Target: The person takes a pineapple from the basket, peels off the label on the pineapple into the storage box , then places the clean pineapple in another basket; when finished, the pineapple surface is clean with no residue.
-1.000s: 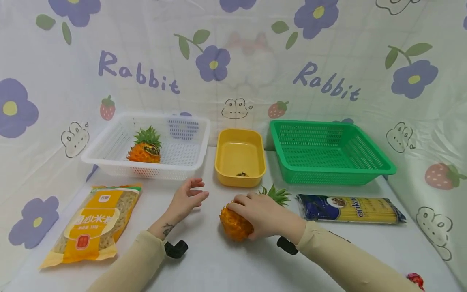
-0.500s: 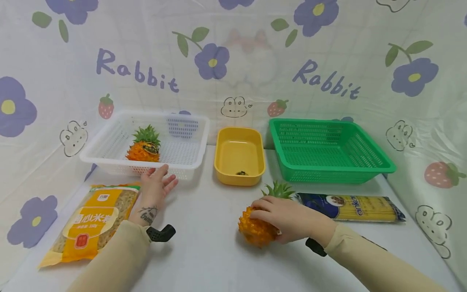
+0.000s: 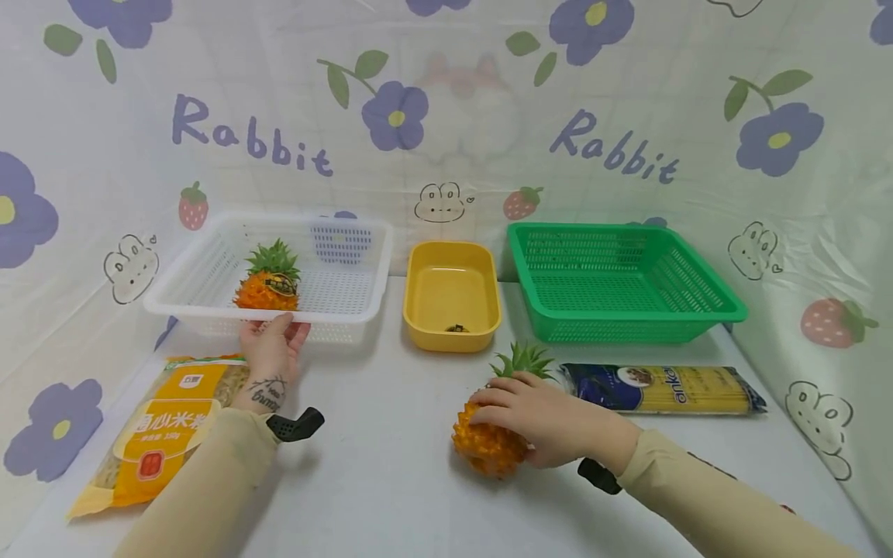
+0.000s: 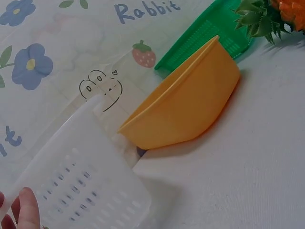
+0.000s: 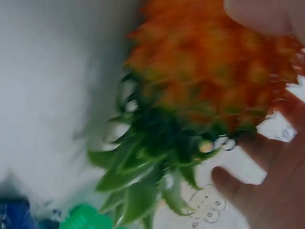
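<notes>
An orange pineapple (image 3: 491, 443) with a green crown lies on the white tabletop, and my right hand (image 3: 533, 418) grips its body from above and the right. The right wrist view shows the pineapple (image 5: 200, 62) close up, with the fingers round it. At the far left, my left hand (image 3: 274, 350) holds the front rim of a white perforated basket (image 3: 335, 316). In the left wrist view the thumb and fingertips (image 4: 28, 210) meet the basket's wall; part of that hold is out of view. A second pineapple (image 3: 268, 291) sits inside the white basket.
A yellow bin (image 3: 452, 341) stands at the back middle, with a green basket (image 3: 628, 329) to its right. A pack of spaghetti (image 3: 663, 389) lies in front of the green basket. To the left, an orange pasta bag (image 3: 163, 434) lies partly behind the left forearm.
My left hand has moved left and away from me to the white basket's rim. My right hand and the pineapple have shifted right and slightly nearer. The head view has turned slightly.
</notes>
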The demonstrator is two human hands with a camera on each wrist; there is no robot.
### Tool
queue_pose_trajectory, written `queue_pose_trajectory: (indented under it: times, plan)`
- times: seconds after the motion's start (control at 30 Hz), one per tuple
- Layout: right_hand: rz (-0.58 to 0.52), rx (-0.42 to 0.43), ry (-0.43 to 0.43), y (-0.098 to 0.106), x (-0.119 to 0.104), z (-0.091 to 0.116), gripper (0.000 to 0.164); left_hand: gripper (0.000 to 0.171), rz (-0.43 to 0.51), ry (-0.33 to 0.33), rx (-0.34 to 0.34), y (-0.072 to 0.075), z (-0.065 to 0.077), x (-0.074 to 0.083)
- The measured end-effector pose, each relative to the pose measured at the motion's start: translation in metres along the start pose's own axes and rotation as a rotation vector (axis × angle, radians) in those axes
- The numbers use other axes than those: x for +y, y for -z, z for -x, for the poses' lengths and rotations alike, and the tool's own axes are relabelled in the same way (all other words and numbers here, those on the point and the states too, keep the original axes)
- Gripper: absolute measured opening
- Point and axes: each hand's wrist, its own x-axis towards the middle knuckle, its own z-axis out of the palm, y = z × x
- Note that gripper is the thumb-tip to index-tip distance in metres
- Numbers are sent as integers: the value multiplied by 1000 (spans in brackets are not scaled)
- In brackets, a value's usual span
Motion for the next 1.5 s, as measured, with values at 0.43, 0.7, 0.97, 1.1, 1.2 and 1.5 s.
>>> queue_pose_trajectory:
  times: [0.43, 0.7, 0.97, 1.1, 1.2, 1.5]
  plan:
    - [-152, 199, -705, 0, -38, -18, 80, 59, 12, -9, -19, 0, -1, -2]
    - [-123, 65, -674, -3, -42, -23, 72, 57, -2, 10, -6, 1, 0, -3]
    - [-237, 21, -674, 9, -34, -13, 69, 57, 11, 6, 3, 1, -2, -3]
    - [-264, 51, -804, 8, -34, -15, 86, 58, 10, 5, 7, 2, -3, -2]
    - [-268, 37, -876, 4, -33, -19, 95, 59, 8, 10, 7, 2, -3, -2]
    - [-289, -19, -887, -5, -30, -25, 100, 57, 7, 14, -3, 2, -1, -3]
